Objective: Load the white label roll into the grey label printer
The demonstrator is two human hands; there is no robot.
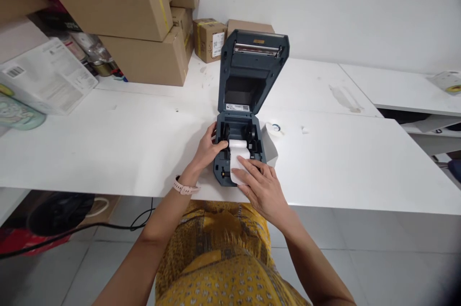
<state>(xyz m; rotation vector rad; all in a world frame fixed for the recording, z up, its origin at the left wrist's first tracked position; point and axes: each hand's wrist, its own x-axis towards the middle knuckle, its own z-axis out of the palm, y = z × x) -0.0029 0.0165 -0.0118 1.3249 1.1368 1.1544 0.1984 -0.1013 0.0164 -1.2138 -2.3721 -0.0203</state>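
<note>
A dark blue-grey label printer (219,164) stands near the table's front edge with its lid (255,75) raised. In its bay sits a small roll of white label paper (237,143), and a strip of the paper (236,153) runs forward over the printer's front. My left hand (206,151) grips the printer's left wall, its thumb over the rim beside the roll and its fingers mostly hidden along the outside. Stretched fingers of my right hand (261,185) lie on the paper strip, pressing it against the front part of the printer.
Stacked cardboard boxes (144,61) fill the back left, with a small taped box (210,39) beside them. A curled white strip (271,145) lies right of the printer on the white table (334,162). A black cable (115,226) hangs below at the left.
</note>
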